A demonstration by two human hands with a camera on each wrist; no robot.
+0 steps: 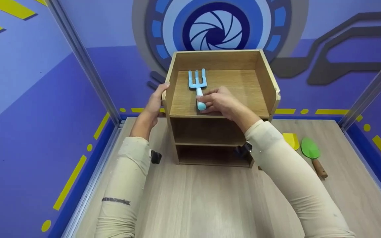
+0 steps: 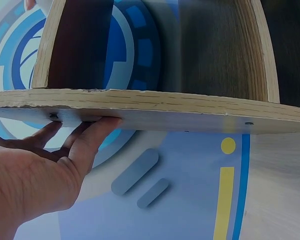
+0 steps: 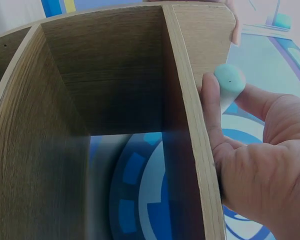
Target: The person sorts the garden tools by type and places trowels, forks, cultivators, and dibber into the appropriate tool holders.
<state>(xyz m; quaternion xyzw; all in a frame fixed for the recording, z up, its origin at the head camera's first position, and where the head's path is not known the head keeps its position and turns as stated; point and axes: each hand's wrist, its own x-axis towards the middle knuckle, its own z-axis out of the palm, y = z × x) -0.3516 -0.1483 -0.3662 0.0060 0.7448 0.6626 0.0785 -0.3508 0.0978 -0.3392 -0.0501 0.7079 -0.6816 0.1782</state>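
Note:
A small wooden shelf (image 1: 217,144) stands upright against the back wall. On its top board lies a light blue three-pronged hand fork (image 1: 197,84), prongs toward the back. My right hand (image 1: 222,101) pinches the fork's pale handle between thumb and fingers; the rounded handle end (image 3: 230,80) shows in the right wrist view. At the shelf's left side, my left hand (image 1: 154,103) rests against the outer face of the side panel. In the left wrist view, the left hand's fingertips (image 2: 107,124) touch that panel, fairly straight.
Right of the shelf, a green trowel (image 1: 310,148) with a brown wooden handle lies on the wood-look tabletop (image 1: 203,201). Beside it a yellow tool head (image 1: 290,140) is partly hidden by my right sleeve. Printed blue and purple walls enclose the table, with metal posts (image 1: 84,59) at the corners.

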